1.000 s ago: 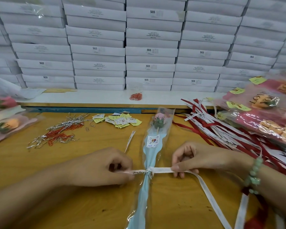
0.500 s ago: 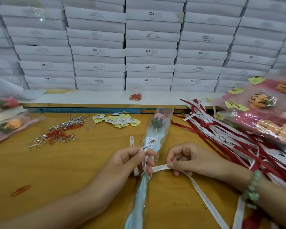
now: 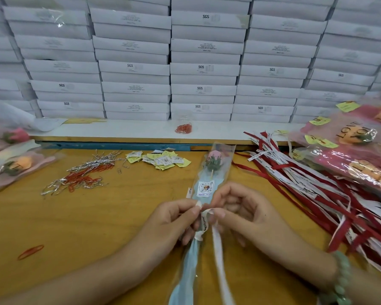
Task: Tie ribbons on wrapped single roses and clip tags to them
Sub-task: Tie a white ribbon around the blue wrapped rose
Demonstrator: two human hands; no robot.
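Note:
A single pink rose (image 3: 214,158) in a clear sleeve with pale blue paper (image 3: 186,267) lies lengthwise on the wooden table (image 3: 79,219). A white ribbon (image 3: 217,249) is wrapped around its stem and trails toward me. My left hand (image 3: 174,219) pinches one ribbon end beside the sleeve. My right hand (image 3: 242,213) pinches a small loop of the same ribbon, fingertips almost touching the left's. Yellow and white tags (image 3: 163,159) lie in a heap behind, beside silver and red paper clips (image 3: 81,175).
Red and white ribbons (image 3: 312,183) spread over the right of the table. Wrapped roses are piled at far right (image 3: 356,148) and far left (image 3: 13,164). White boxes (image 3: 202,69) are stacked on a shelf behind. One red clip (image 3: 30,252) lies near my left forearm.
My hands were apart, pulling the ribbon ends sideways. They have come together over the stem, and the right one now holds a loop of ribbon.

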